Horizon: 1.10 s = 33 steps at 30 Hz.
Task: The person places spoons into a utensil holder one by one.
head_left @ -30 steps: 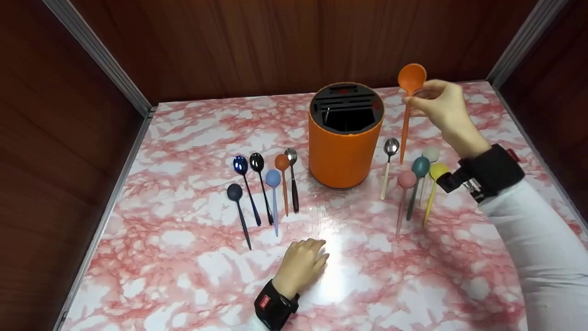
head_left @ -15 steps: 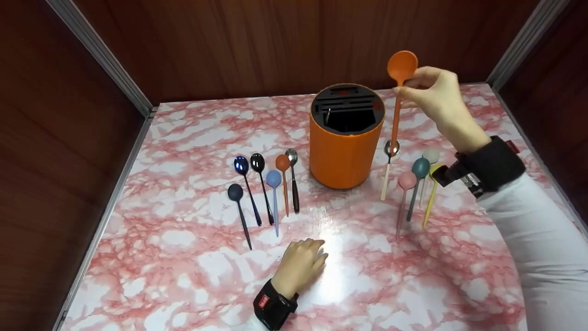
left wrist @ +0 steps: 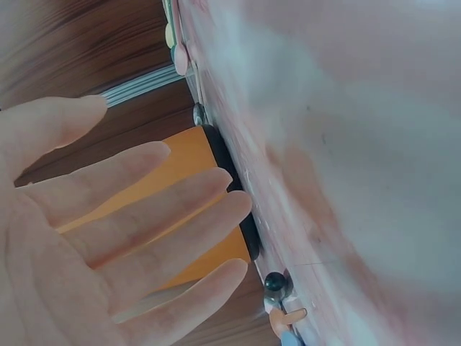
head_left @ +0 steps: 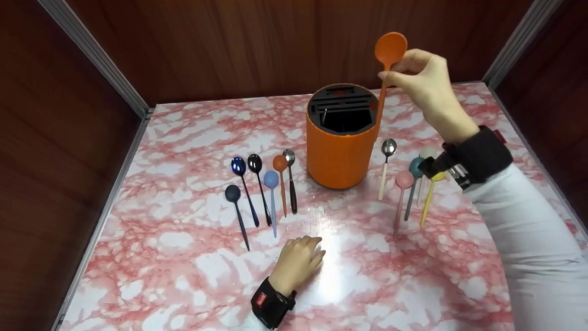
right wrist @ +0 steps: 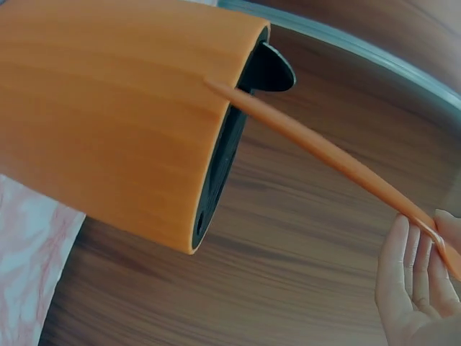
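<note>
My right hand (head_left: 429, 87) pinches a long orange spoon (head_left: 390, 48) at the neck, just below its bowl. The bowl points up; the handle hangs down at the right side of an orange cylindrical utensil holder (head_left: 337, 158) with a black slotted top. In the right wrist view the spoon's handle (right wrist: 328, 155) crosses in front of the holder's rim; whether it touches cannot be told. My left hand (head_left: 296, 262) rests low over the table in front, holding nothing. Its fingers (left wrist: 158, 227) are spread and nearly straight in the left wrist view.
Left of the holder lie several spoons, among them a shiny blue spoon (head_left: 239, 165) and a light blue spoon (head_left: 271, 179). More lie at right, including a pink spoon (head_left: 404, 179) and a metal spoon (head_left: 389, 147). Brown wooden panels (head_left: 257, 50) enclose the marbled table (head_left: 174, 276).
My right hand has lifted the orange spoon and carried it left, from beyond the metal spoon to the holder's right rim. The left hand has stayed almost still.
</note>
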Motion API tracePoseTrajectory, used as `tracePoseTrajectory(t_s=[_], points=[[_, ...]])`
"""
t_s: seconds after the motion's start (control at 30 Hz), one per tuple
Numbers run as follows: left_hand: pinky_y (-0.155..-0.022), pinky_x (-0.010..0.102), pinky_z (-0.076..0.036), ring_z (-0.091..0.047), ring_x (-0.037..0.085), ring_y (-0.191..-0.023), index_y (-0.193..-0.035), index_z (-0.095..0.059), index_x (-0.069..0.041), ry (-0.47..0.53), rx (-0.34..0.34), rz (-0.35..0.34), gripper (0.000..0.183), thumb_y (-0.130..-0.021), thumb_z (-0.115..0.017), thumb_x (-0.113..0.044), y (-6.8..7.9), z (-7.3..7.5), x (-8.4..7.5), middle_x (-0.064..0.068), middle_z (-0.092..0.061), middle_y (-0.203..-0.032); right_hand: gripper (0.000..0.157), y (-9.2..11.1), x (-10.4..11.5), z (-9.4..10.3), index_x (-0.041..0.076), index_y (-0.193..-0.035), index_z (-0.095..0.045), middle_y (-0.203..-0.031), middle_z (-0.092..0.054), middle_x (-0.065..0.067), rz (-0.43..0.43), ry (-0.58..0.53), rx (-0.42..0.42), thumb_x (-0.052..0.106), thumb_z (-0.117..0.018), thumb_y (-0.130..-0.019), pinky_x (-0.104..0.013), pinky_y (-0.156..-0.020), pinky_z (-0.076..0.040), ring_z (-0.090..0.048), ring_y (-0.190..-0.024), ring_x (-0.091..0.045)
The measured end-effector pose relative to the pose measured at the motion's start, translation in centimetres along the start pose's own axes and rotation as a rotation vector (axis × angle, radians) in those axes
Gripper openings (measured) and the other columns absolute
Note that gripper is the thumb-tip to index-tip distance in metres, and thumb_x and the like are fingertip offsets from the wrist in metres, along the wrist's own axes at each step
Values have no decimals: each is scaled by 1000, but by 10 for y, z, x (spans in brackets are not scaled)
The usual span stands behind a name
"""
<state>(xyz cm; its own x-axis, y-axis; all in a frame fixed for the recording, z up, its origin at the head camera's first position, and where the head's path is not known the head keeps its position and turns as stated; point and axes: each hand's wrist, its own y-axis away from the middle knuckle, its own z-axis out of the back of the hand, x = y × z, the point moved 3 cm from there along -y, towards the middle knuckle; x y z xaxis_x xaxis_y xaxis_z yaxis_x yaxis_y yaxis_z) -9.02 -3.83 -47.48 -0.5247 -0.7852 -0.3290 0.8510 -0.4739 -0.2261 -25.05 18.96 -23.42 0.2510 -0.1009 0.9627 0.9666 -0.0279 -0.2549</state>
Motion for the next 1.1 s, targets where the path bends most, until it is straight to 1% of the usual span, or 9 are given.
tracePoseTrajectory(t_s=[0.1, 0.27, 0.37, 0.5, 0.7, 0.77, 0.93, 1.1], points=[[-71, 31, -46, -61, 19, -83, -104, -62, -6, -1, 17, 6, 28, -86, -55, -26, 0, 0, 0, 6, -64, -94, 26, -3, 1, -6, 1, -94, -61, -77, -63, -7, 9, -74, 9, 1, -71, -70, -21, -63, -52, -60, -72, -17], [-70, 30, -45, -61, 19, -83, -104, -62, -6, -4, 40, 18, 28, -85, -55, -26, 0, -1, 0, 6, -64, -94, 24, -6, 4, -20, 3, -93, -63, -77, -63, -5, 40, -35, -3, 3, -71, -71, -21, -66, -51, -59, -72, -16], [-70, 30, -45, -61, 19, -82, -104, -62, -7, -1, 40, 22, 28, -86, -55, -27, 0, 0, 1, 6, -64, -94, 22, -8, 6, -28, 2, -92, -63, -76, -63, -7, 70, -85, -7, 1, -70, -71, -22, -65, -52, -60, -71, -19], [-69, 31, -45, -61, 19, -81, -104, -62, -6, 2, 36, 20, 28, -86, -55, -27, -1, 0, 1, 6, -64, -93, 20, -13, 5, -38, 1, -89, -62, -74, -62, -8, 86, -153, -10, -1, -70, -70, -24, -64, -53, -61, -70, -20], [-69, 31, -46, -61, 20, -81, -104, -62, -7, -9, 36, 16, 28, -86, -54, -27, -1, -2, 2, 6, -64, -94, 16, -20, -7, -51, 1, -83, -62, -72, -63, -8, 33, -227, -7, -4, -69, -69, -26, -62, -54, -61, -68, -19], [-70, 31, -46, -61, 20, -81, -104, -62, -7, -10, 37, 16, 28, -86, -54, -27, -2, -2, 2, 6, -64, -94, 16, -21, -13, -54, 1, -82, -62, -71, -64, -8, 14, -229, -3, -4, -69, -69, -27, -64, -54, -61, -68, -19], [-71, 31, -46, -61, 20, -83, -104, -63, -6, -8, 40, 19, 28, -86, -53, -27, -2, -1, 2, 7, -64, -95, 15, -22, -24, -57, 2, -85, -63, -74, -65, -7, -11, -188, 16, -2, -68, -72, -29, -68, -53, -62, -72, -19], [-73, 31, -46, -61, 20, -85, -103, -63, -6, -10, 35, 17, 28, -86, -53, -27, -2, 0, 2, 7, -64, -96, 17, -21, -33, -60, 2, -88, -62, -76, -65, -7, -44, -201, 40, -2, -68, -72, -30, -69, -53, -63, -73, -20]])
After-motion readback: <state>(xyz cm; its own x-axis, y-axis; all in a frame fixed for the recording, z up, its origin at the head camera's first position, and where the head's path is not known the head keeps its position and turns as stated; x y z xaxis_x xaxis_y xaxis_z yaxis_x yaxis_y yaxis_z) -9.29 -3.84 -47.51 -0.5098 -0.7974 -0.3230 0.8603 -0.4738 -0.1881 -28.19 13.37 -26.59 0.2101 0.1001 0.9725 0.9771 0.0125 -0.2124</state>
